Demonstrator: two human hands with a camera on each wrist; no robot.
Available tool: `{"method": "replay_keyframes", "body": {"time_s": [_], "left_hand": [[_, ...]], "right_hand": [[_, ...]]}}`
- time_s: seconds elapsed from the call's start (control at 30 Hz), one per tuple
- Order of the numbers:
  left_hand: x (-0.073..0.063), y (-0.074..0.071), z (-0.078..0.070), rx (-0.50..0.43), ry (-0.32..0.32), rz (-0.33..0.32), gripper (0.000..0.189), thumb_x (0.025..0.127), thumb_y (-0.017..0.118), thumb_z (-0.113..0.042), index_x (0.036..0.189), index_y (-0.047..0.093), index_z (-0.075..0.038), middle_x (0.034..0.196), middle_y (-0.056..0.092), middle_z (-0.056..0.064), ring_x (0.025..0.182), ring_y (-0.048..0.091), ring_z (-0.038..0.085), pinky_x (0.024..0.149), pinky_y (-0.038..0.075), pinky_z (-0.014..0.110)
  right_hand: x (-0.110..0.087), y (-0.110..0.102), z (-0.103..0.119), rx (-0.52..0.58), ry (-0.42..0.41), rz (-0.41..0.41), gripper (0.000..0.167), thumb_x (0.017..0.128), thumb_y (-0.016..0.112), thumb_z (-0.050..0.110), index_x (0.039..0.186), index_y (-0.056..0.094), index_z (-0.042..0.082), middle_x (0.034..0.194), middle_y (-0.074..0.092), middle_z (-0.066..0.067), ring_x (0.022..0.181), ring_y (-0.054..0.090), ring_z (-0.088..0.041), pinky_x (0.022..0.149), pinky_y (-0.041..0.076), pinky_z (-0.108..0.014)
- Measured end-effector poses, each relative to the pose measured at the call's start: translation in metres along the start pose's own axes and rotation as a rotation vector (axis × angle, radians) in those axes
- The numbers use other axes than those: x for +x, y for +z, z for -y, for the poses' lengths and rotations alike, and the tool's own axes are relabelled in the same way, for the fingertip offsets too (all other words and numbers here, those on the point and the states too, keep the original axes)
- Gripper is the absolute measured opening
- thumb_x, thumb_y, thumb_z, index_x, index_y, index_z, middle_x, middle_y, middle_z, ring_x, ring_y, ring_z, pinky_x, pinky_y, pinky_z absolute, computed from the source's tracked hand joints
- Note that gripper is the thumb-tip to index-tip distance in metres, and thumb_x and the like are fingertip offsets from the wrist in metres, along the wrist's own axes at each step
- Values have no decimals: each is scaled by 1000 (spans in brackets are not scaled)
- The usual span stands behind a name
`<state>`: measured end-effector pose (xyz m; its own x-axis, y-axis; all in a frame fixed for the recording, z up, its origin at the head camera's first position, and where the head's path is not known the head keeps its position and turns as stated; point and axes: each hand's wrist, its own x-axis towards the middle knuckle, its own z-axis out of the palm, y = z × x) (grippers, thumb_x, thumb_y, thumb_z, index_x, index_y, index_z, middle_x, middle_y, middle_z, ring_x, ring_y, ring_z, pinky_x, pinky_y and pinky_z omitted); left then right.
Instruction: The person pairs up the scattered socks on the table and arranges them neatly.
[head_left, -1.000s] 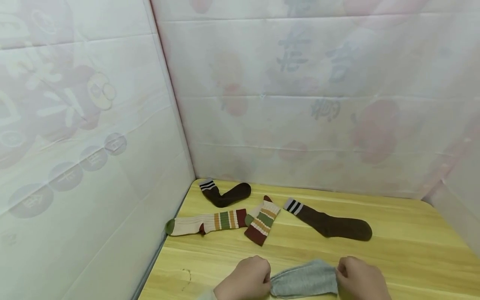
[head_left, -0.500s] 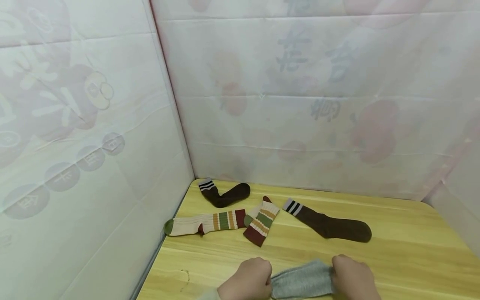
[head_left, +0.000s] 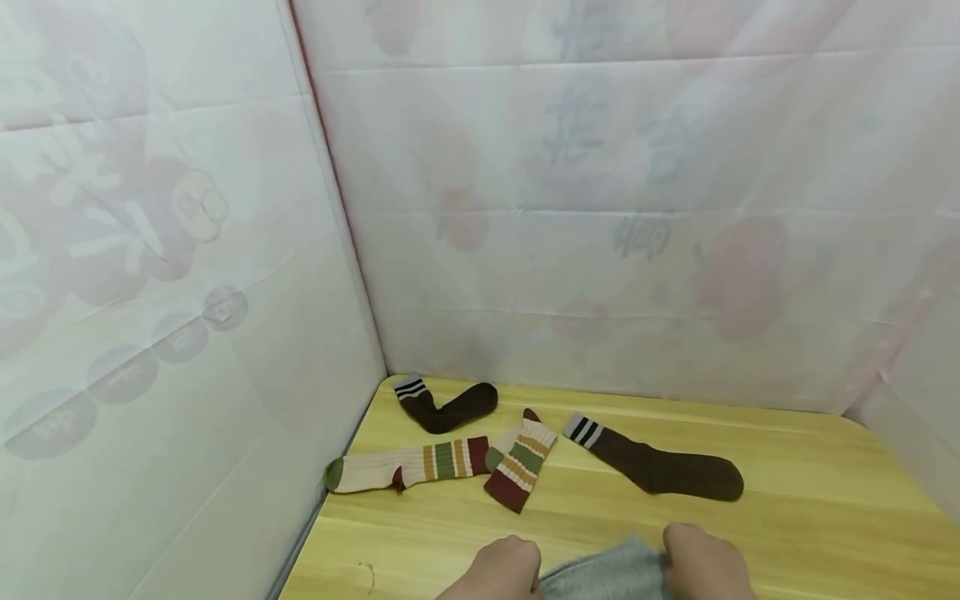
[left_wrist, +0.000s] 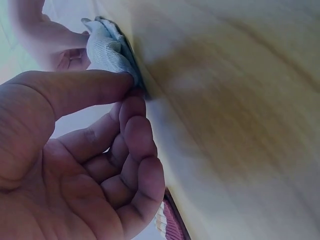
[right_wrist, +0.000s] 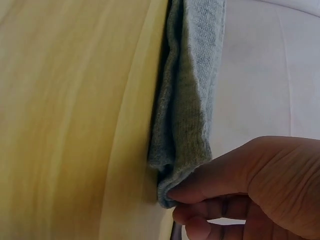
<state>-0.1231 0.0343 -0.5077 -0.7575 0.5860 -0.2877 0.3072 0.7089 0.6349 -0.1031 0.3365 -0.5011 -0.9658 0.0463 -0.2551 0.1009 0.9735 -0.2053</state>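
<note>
A grey knit sock (head_left: 609,573) stretches between my two hands low over the table, its lower part cut off by the head view's bottom edge. My left hand (head_left: 504,570) pinches its left end between thumb and forefinger; the left wrist view shows that end of the sock (left_wrist: 111,52) right at the thumb tip. At the opposite end, my right hand (head_left: 703,562) pinches a corner. Layered folds of the sock (right_wrist: 192,105) run up from the right thumb, close along the wood, in the right wrist view.
Beyond my hands lie a striped cream sock (head_left: 375,472), a folded striped sock (head_left: 522,467), a bent dark brown sock (head_left: 457,408) and a straighter brown sock (head_left: 667,472). The wooden table (head_left: 832,517) meets printed cloth walls (head_left: 600,333) at the left and back.
The head view has tilted up a little, so everything sits lower in it. My right hand has come slightly closer to the left one, and both keep their grip on the grey sock.
</note>
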Motion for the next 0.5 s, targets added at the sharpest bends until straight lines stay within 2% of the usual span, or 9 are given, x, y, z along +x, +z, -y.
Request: {"method": "replay_keyframes", "body": {"time_s": [0.27,0.4,0.5], "left_hand": [[-1,0,4,-58,12,-1,57,83,69,6,48,31,-17,44,16,-12,45,11,7,40,15,22],[1,3,5,23,60,-25,57,81,69,5,47,30,-18,42,18,-13,41,13,4,36,17,21],[0,4,4,38,81,-33,58,81,70,5,46,30,-19,42,19,-14,40,14,3,35,18,20]], "right_hand": [[2,0,0,76,23,18,20,81,69,-2,75,58,13,69,54,-1,63,48,-21,59,40,-40],[4,-1,3,78,30,11,21,79,69,-4,75,57,13,69,53,-2,63,47,-20,58,39,-39],[2,-2,5,65,27,22,22,79,71,-3,76,56,13,69,52,-2,62,46,-20,58,39,-39]]}}
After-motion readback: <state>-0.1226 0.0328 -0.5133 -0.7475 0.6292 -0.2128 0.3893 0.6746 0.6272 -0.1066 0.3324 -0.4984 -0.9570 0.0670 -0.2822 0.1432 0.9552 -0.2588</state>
